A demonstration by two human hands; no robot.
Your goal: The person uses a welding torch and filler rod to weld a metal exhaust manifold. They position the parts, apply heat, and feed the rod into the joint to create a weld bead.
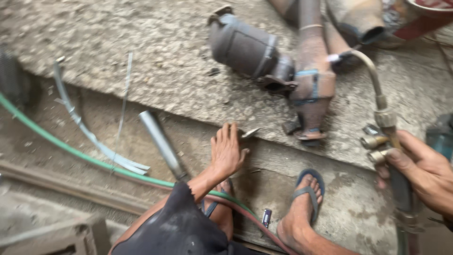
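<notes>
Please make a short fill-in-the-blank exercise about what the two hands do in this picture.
1. The right hand holds a cutting ____ with brass valves.
2. The left hand rests on the edge of the concrete ____.
3. The hose on the ground is ____ in colour.
4. The foot wears a blue ____.

Missing words: torch; slab; green; sandal

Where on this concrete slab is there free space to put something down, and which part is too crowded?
The concrete slab is bare at upper left, between the metal strips and the grey exhaust canister. The upper right is crowded: rusty pipes and the torch in the right hand. The left hand rests at the slab's near edge.
</notes>
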